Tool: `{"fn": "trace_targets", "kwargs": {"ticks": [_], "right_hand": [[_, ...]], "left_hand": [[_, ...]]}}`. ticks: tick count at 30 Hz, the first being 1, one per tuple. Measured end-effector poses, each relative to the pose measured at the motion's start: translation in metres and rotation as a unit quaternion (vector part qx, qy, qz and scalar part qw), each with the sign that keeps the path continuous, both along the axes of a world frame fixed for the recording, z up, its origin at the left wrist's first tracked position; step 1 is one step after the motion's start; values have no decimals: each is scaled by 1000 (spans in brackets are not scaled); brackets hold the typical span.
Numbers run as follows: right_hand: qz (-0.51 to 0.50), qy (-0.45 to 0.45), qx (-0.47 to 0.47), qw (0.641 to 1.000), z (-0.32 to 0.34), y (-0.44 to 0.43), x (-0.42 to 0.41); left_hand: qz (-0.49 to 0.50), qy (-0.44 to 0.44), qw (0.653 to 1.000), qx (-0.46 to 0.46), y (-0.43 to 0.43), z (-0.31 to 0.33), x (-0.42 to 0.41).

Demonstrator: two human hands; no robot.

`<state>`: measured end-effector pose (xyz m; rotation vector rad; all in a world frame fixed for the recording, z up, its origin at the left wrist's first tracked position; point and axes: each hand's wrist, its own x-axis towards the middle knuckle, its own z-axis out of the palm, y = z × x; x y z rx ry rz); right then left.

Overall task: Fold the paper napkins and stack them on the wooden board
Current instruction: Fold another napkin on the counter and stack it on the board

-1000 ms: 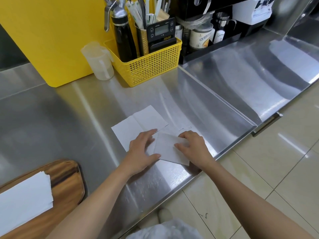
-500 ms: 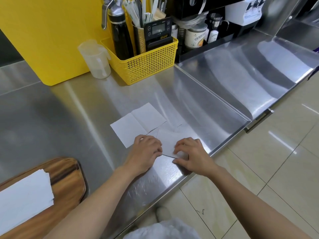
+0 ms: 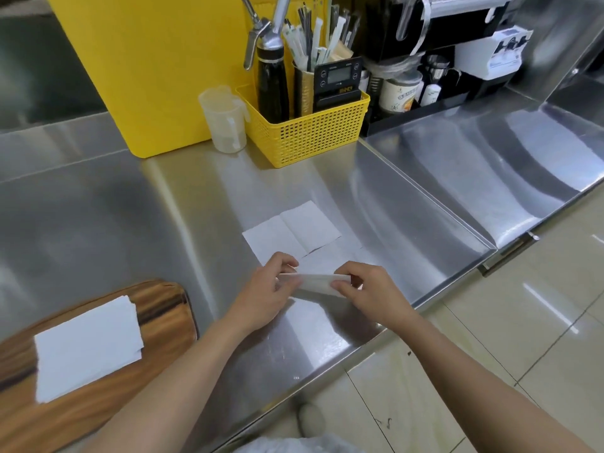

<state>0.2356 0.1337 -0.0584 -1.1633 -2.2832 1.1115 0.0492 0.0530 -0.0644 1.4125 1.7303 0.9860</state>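
A folded white napkin (image 3: 315,282) is held just above the steel counter, seen nearly edge-on. My left hand (image 3: 266,294) pinches its left end and my right hand (image 3: 369,294) pinches its right end. Behind my hands an unfolded white napkin (image 3: 291,232) lies flat on the counter, creased down its middle. At the lower left a wooden board (image 3: 163,308) carries a stack of folded white napkins (image 3: 88,348).
A yellow basket (image 3: 310,132) with a black siphon bottle, utensils and a scale stands at the back. A clear measuring jug (image 3: 224,119) sits beside it, in front of a large yellow bin (image 3: 153,70). The counter edge (image 3: 359,344) runs close below my hands.
Both hands went from pressing the napkin flat on the counter to pinching its ends and lifting it, folded. The camera view has shifted slightly.
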Motion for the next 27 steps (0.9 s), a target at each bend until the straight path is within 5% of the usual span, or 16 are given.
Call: {"fn": "trace_targets", "kwargs": {"ticks": [12,27], "right_hand": [[4,155,-204,967,17,-63,-148],[11,53,-179,982,-5,-137,-267]], "left_hand": [[277,-87,957,13,-117,24,-108],[446,-17,894,-36,-198,13,-188]]}}
